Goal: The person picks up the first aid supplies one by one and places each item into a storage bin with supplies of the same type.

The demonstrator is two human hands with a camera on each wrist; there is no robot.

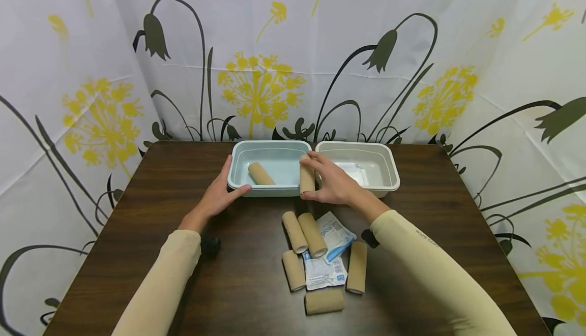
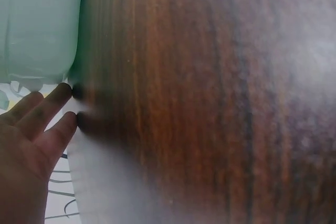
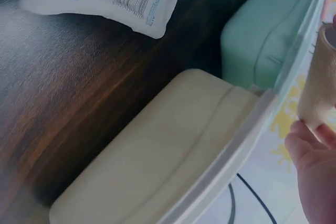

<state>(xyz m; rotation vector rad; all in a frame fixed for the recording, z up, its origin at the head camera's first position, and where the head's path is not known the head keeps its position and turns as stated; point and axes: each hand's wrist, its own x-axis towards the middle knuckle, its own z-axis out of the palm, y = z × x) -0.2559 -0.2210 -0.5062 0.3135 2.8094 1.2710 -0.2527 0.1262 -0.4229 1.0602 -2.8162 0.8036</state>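
My right hand [image 1: 336, 181] grips a cardboard tube [image 1: 307, 176] between thumb and fingers, upright over the right end of the light blue bin [image 1: 270, 192]. In the right wrist view that tube shows its hollow end at the right edge. Inside the blue bin lies another cardboard tube [image 1: 261, 173], tilted. My left hand [image 1: 217, 193] rests at the bin's front left corner, fingers extended along its side and thumb by the front rim. The left wrist view shows these fingers spread beside the bin wall [image 2: 42, 35].
Right of the blue bin stands a whitish bin [image 1: 389, 171] with a white packet [image 1: 352, 172] inside. Nearer me, several cardboard tubes [image 1: 324, 301] lie around blue-and-white packets [image 1: 322, 274] on the dark wooden table [image 1: 242, 285]. A flowered curtain [image 1: 293, 36] hangs behind.
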